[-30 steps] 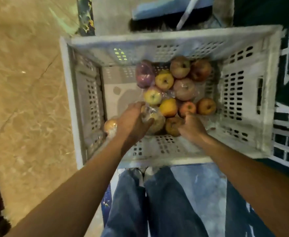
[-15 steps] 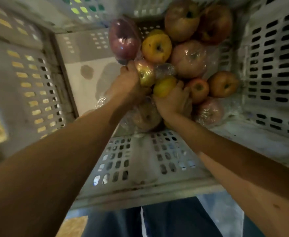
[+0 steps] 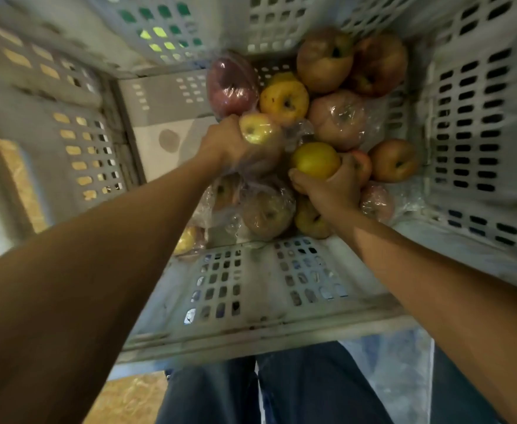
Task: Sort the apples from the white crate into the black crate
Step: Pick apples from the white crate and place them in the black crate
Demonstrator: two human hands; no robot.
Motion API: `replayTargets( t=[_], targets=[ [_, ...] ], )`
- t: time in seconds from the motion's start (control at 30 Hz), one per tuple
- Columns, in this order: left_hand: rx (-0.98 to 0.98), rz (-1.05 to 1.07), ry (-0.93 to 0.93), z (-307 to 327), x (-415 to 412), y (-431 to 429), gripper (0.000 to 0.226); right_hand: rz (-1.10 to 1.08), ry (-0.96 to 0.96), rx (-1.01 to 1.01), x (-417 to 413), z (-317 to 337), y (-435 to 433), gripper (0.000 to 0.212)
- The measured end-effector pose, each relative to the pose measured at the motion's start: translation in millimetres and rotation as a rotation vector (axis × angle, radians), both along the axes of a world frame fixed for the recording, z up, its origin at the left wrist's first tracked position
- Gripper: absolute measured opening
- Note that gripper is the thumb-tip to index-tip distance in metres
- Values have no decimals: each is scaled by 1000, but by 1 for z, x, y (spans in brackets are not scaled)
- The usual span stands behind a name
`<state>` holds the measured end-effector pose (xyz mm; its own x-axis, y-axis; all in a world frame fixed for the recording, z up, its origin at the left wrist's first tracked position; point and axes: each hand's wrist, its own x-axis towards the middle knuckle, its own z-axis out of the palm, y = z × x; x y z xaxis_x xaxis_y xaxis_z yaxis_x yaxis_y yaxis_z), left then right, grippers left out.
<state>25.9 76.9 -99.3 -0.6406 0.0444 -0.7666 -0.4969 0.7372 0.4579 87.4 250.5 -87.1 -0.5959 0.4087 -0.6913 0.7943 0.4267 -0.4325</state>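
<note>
Head: left hand (image 3: 223,145) around wrapped apple (image 3: 255,130), right hand (image 3: 330,188) around yellow apple (image 3: 315,160)

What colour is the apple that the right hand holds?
Yellow. The apple in the right hand shows best in the head view.

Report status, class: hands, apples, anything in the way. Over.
Left hand grips wrapped yellow-green apple. Right hand grips yellow apple. Both inside white crate; black crate out of view. Plastic wrap clings nearby.

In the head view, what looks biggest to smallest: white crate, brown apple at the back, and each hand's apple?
1. white crate
2. brown apple
3. yellow apple in the right hand and wrapped apple in the left hand: both partly hidden, so unranked.
</note>
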Motion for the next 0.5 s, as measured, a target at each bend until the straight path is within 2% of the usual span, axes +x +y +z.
replayTargets(
  t=[0.07,0.17,0.3,0.4,0.43,0.5],
  targets=[
    [121,105,-12,11,-1,-9,87,-22,19,-30,0,11,4,85],
    [322,333,-66,31,-3,-17,72,-48,36,-70,1,29,9,91],
    [420,612,-177,79,1,-28,48,-175,30,-126,1,64,10,88],
    [624,807,-320,131,15,-38,12,-331,10,-318,-2,98,8,79],
    [680,841,-347,149,21,-43,14,-415,0,-433,-3,111,6,74],
    [780,866,-366,185,36,-53,42,-581,-42,-656,-5,142,0,83]
  ],
)
